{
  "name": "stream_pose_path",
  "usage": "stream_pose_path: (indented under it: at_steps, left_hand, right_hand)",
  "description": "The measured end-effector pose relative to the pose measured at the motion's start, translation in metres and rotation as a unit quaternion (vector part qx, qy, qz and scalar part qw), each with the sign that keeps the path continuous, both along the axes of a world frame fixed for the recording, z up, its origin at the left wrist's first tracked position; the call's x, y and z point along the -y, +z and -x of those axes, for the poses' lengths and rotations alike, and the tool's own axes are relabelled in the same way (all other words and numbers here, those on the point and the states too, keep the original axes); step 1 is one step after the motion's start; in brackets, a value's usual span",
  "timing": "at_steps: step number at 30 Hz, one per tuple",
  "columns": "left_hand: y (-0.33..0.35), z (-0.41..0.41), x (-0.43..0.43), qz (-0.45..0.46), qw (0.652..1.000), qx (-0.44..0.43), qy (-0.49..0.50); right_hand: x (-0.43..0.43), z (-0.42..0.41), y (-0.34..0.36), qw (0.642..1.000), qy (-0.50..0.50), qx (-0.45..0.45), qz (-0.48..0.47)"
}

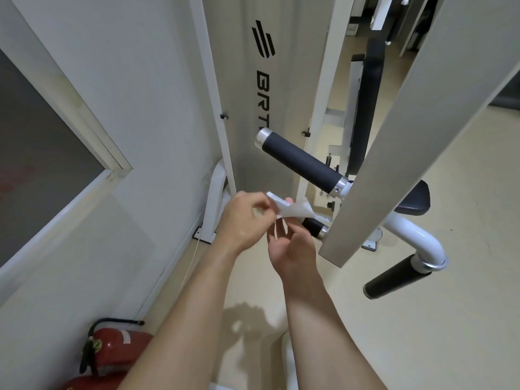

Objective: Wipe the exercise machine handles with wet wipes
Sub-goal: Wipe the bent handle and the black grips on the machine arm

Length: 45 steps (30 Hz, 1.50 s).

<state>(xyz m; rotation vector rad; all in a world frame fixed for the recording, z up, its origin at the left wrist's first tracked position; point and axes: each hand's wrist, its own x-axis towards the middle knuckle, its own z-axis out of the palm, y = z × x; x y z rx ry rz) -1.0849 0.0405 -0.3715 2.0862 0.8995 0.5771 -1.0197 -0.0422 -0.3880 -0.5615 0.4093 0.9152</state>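
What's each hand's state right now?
Left hand: pinching the wet wipe.
Right hand: fingers at the wet wipe; grip cannot be told.

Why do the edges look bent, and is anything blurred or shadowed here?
Head view: the wide-angle lens bows straight lines, such as the window frame; the wipe and left hand look slightly motion-blurred; a soft shadow of the hands lies on the floor; the handle is sharp.

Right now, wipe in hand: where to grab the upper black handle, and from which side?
Probably mid-sleeve on the upper black handle, wipe wrapped round it, coming from the lower left: its capped end hangs free there, while the grey beam blocks the right end.
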Motion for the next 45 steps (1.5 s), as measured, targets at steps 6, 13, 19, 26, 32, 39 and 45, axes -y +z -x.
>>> stream_pose_path:
  at_steps: [6, 13, 19, 26, 32, 39, 45]
  left_hand:
    - [0.002, -0.01, 0.033, 0.265, 0.956, 0.057, 0.113]
    - [0.007, -0.03, 0.044, 0.501, 0.831, 0.118, 0.21]
    - [0.021, -0.065, 0.045, 0.679, 0.661, 0.234, 0.219]
    - [-0.001, -0.098, 0.057, 0.651, 0.608, 0.415, 0.186]
    - [-0.016, -0.113, 0.082, 0.685, 0.599, 0.401, 0.105]
    - [0.008, -0.111, 0.029, 0.628, 0.679, 0.263, 0.274]
    - [-0.035, -0.11, 0.048, 0.678, 0.514, 0.525, 0.041]
  right_hand:
    - [0.011, 0.005, -0.007, 1.0, 0.017, -0.015, 0.021]
    - [0.066, 0.032, 0.033, 0.973, 0.085, 0.126, 0.172]
    - [0.133, 0.03, 0.07, 0.808, 0.018, 0.502, 0.308]
    - [0.142, -0.041, 0.108, 0.489, -0.005, 0.744, 0.455]
    - [0.115, -0.093, 0.145, 0.518, 0.123, 0.684, 0.499]
    - [0.114, -0.095, 0.131, 0.488, 0.09, 0.715, 0.493]
    - [0.102, -0.092, 0.129, 0.474, 0.077, 0.722, 0.497]
